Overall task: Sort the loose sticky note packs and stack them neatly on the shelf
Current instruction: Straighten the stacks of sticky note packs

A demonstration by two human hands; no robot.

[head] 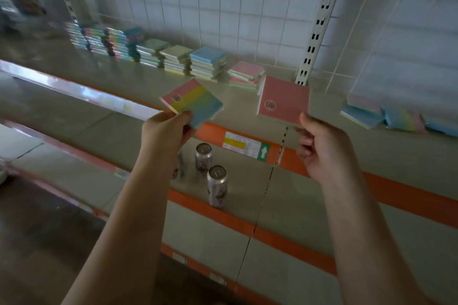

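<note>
The left hand (pixel 168 129) pinches a striped sticky note pack (pixel 194 104) (pink, yellow, green and blue bands) by its near corner, fingers grasping it above the shelf's front edge. The right hand (pixel 322 148) grips a pink sticky note pack (pixel 283 103) by its lower edge, thumb on top. Each pack carries a small dark printed mark, round on the pink one, too blurred to read.

Behind them, on the grey shelf (pixel 99 67), a row of sorted stacks (pixel 153 52) runs along the back, from tall striped ones at left to a low pink-topped stack (pixel 245 74) just beside the pink pack. To the right, loose packs (pixel 386 116) in blue and pink lie tumbled.

An orange strip fronts the shelf, bearing a price label (pixel 245 147) with a yellow block and a white arrow on green; its text is illegible. Two silver cans (pixel 210 173) stand upright on the shelf below, their lettering unreadable. A white wire grid and slotted uprights back the unit.
</note>
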